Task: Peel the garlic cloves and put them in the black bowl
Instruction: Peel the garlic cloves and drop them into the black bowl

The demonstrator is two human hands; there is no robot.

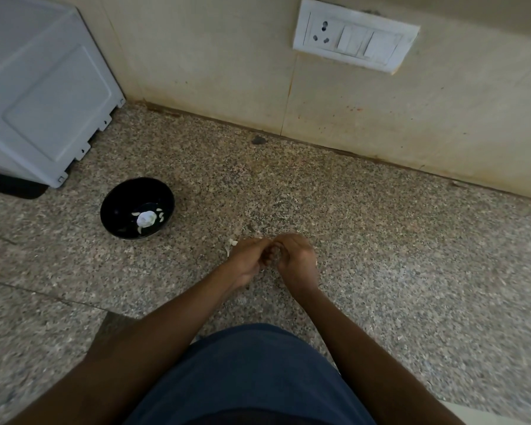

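— Where were the hands?
— The left hand (248, 258) and right hand (295, 259) met at centre over the counter (380, 240), fingers curled together; what they pinched was hidden.
— And the bowl (137, 207)?
— At ten o'clock from the hands, well apart, holding garlic (145, 218). Peel scraps (231, 244) lay just beside the left hand.

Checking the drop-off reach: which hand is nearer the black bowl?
Left. The left hand is just right of the round black bowl; the right hand, touching it, lies farther right.
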